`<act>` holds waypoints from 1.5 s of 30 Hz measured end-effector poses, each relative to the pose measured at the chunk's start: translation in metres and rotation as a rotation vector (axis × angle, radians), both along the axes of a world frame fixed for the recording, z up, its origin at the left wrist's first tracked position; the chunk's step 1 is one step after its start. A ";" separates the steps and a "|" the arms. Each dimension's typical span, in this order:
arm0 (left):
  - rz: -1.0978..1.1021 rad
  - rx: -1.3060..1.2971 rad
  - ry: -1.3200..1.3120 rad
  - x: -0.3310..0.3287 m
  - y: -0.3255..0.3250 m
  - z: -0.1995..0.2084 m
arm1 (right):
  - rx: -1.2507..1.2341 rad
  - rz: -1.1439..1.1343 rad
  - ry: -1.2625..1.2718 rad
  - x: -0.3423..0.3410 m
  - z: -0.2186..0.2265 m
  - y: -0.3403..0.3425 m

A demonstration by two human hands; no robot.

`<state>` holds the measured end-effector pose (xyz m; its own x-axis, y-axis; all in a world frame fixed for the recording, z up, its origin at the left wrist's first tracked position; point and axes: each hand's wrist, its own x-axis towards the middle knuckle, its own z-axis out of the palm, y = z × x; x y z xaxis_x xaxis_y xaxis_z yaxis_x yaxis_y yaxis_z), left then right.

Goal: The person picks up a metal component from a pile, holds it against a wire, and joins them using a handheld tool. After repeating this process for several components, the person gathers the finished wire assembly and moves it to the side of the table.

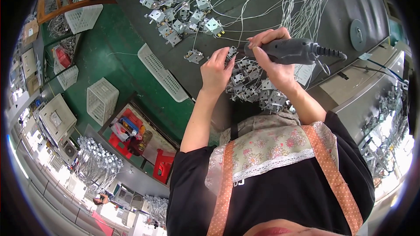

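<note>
pinching a small silvery metal block (232, 53) in the left hand (215, 70), gripping a dark grey corded power tool (288, 51) in the right hand (276, 71), beside heaped silvery metal parts (247, 81) on a dark table (192, 74).

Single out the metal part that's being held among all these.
It's the small silver metal part in the left hand, near the front end of the dark handheld tool; the other metal parts nearby rest on the table.

The tool (286, 51) was cased in kinda matt plastic, the blocky parts (276, 98) in shiny metal, and the apron (271, 150) was made of cloth.
</note>
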<state>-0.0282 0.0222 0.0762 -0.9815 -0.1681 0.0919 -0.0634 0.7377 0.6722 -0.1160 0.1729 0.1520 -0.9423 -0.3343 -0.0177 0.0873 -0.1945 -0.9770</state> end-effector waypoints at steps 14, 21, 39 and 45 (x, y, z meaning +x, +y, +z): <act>-0.017 0.055 0.033 0.002 -0.005 -0.003 | 0.046 -0.032 -0.060 -0.003 -0.004 -0.003; -0.099 0.004 -0.304 -0.012 -0.003 0.013 | -0.040 -0.078 -0.022 -0.011 -0.002 -0.014; -0.139 -0.431 -0.067 -0.070 -0.066 -0.001 | 0.148 -0.120 -0.077 -0.022 -0.031 -0.026; -0.362 -0.547 0.041 -0.081 -0.088 0.019 | 0.174 -0.108 -0.121 -0.021 -0.027 -0.020</act>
<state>-0.1094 -0.0653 0.0949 -0.9610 0.2540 0.1093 0.2710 0.9435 0.1909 -0.1370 0.1528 0.1252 -0.9599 -0.2141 -0.1812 0.1938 -0.0391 -0.9803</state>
